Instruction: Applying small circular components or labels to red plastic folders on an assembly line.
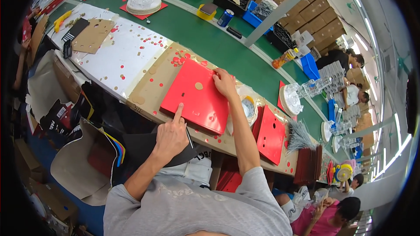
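A stack of red cardboard sheets (192,89) lies tilted on the brown-topped table, with a brown round spot and small slots in its top sheet. My left hand (172,136) is at its near edge; the index finger is stretched out and touches the red surface beside a small slot. Its other fingers are curled, and the palm is hidden. My right hand (225,83) holds the far right edge, fingers bent over it. Right of my right forearm, a white bag-lined container (248,107) is partly covered. Another red sheet with holes (271,135) leans farther right.
Red and brown punched-out bits scatter over the white tabletop (127,57). Beyond runs a green conveyor (188,30) carrying clear plastic assemblies on round white bases (143,4). A blue can (225,18) and wire bundle (301,134) stand nearby. Black boards (140,146) are near my left arm.
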A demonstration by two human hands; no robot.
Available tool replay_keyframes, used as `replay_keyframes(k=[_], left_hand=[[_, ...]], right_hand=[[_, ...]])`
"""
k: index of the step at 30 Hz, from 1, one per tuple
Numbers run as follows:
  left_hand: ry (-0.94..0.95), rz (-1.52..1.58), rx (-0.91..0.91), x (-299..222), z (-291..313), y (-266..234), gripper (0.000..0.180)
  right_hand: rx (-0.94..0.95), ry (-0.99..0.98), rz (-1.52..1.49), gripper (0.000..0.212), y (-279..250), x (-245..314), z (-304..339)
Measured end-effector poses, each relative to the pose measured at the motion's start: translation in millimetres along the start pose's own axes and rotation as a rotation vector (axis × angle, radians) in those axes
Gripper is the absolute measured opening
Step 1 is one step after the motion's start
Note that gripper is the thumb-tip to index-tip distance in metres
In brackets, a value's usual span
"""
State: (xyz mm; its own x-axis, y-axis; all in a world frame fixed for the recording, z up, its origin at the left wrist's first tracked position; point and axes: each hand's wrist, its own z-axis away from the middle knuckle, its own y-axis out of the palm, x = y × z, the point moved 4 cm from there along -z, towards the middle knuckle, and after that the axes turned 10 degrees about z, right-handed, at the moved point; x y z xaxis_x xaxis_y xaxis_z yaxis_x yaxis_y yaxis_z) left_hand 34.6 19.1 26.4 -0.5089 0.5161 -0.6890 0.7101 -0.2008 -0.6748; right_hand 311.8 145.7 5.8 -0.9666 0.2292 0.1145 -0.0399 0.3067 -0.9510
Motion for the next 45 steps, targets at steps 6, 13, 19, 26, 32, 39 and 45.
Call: replay_keyframes(k=[6, 13, 19, 26, 32, 39, 45], left_hand=[[-0.008, -0.043, 0.012, 2.4, 2.5, 2.5, 0.015], [0.081, -0.026, -0.017, -0.7, 0.5, 3.2, 0.014], [0.08, -0.025, -0.023, -1.6, -0.5, 6.6, 0.014], [0.002, -0.04, 0.015, -2.1, 2.3, 4.8, 0.014], [0.043, -0.03, -0.021, -4.9, 7.4, 3.8, 0.015], [0.022, 0.0, 0.022, -8.5, 10.7, -3.1, 0.012], [0.289, 0.25, -0.246, -27.4, 32.0, -30.6, 0.007]], right_hand=[[0.125, -0.108, -0.326, 0.058, -39.5, 15.3, -3.5], [-0.017, -0.104, -0.22, 0.057, -61.5, 15.6, -3.4], [-0.141, 0.129, -0.395, 0.03, -62.1, 9.3, -6.1], [-0.296, -0.174, -0.332, 0.035, -83.3, 21.2, 0.6], [-0.173, -0.087, -0.22, 0.047, -92.3, 28.5, 12.1], [-0.456, -0.226, -0.3, 0.029, -133.2, 40.6, 26.0], [-0.608, -0.09, -0.344, 0.023, -204.1, 46.9, 64.4]])
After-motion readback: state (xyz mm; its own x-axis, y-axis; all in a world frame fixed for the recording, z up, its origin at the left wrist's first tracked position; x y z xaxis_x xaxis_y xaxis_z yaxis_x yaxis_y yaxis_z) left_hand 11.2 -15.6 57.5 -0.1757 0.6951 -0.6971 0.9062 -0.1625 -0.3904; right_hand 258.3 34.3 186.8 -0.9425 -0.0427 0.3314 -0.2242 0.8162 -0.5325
